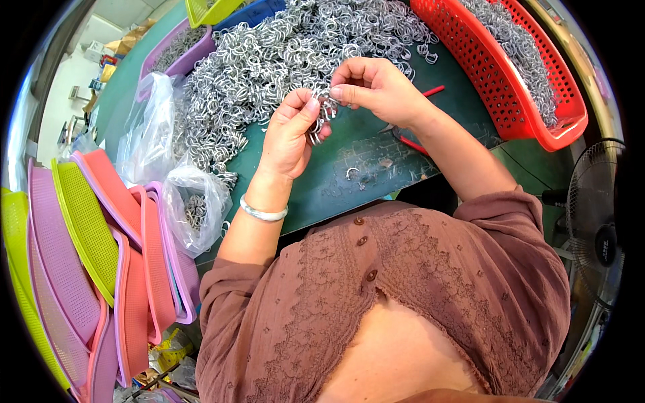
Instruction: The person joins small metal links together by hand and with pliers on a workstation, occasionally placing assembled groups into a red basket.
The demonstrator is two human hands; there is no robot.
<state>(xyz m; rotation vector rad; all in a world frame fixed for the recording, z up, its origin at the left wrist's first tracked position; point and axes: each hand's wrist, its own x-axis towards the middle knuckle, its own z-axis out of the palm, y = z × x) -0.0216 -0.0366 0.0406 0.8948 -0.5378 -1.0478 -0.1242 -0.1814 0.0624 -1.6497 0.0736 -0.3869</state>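
My left hand (pixel 290 133) is closed around several small silver metal rings (pixel 314 138), which stick out between thumb and fingers. Close beside it, my right hand (pixel 384 91) pinches with thumb and forefinger at the edge of that bunch; its fingertips hide what they grip, apparently one of the rings. A large heap of the same open, curved rings (pixel 269 64) covers the table beyond both hands. Below my right wrist lies a red-handled tool (pixel 411 144), partly hidden by the forearm. One loose ring (pixel 351 173) rests on the worn green tabletop (pixel 322 191) nearer to me.
A red perforated basket (pixel 500 80) of rings stands at the right, with a fan (pixel 598 232) below it. To the left are a purple basket (pixel 191 57), a clear plastic bag (pixel 191 232) holding some rings, and stacked coloured baskets (pixel 87 242). A blue container (pixel 252 12) is behind the heap.
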